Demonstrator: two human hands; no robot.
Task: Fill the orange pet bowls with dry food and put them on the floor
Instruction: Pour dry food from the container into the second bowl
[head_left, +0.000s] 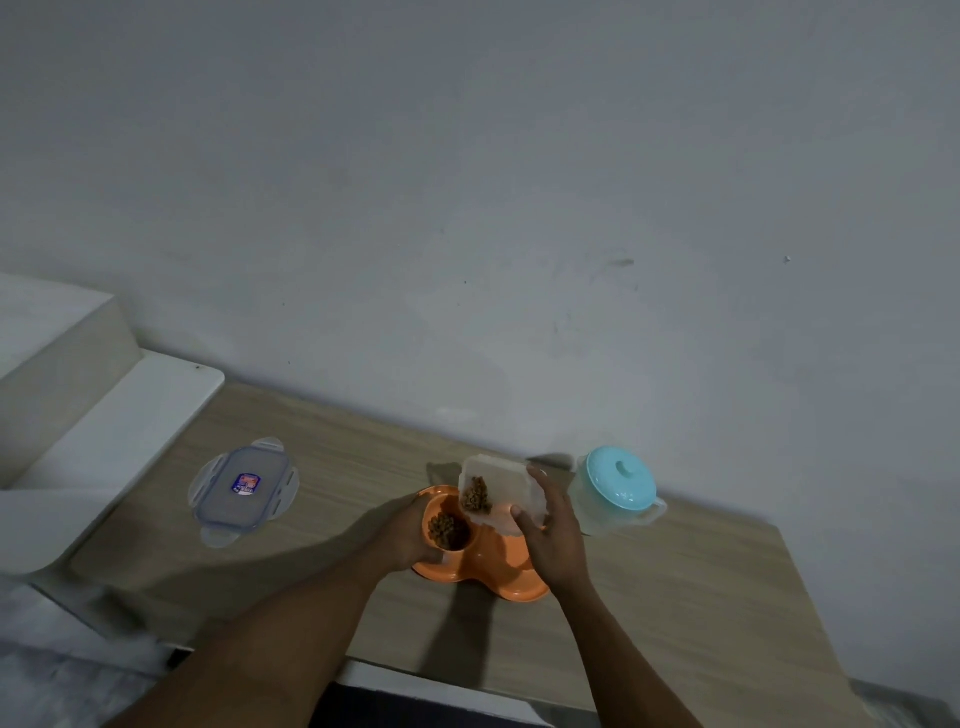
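An orange double pet bowl (493, 566) sits on the wooden table (363, 467) near its front middle. Its left cup holds brown dry food (447, 530). My left hand (410, 535) grips the bowl's left rim. My right hand (550, 530) holds a clear plastic food container (501, 491) tilted over the bowl, mouth toward the left cup, with dry food gathered at its lower end. The bowl's right cup is hidden behind the container and my right hand.
The container's clear lid (244, 491) with a small label lies flat at the table's left. A clear jar with a light blue lid (615, 491) stands right of the bowl, close to my right hand. A grey wall runs behind; white steps (104, 415) rise at left.
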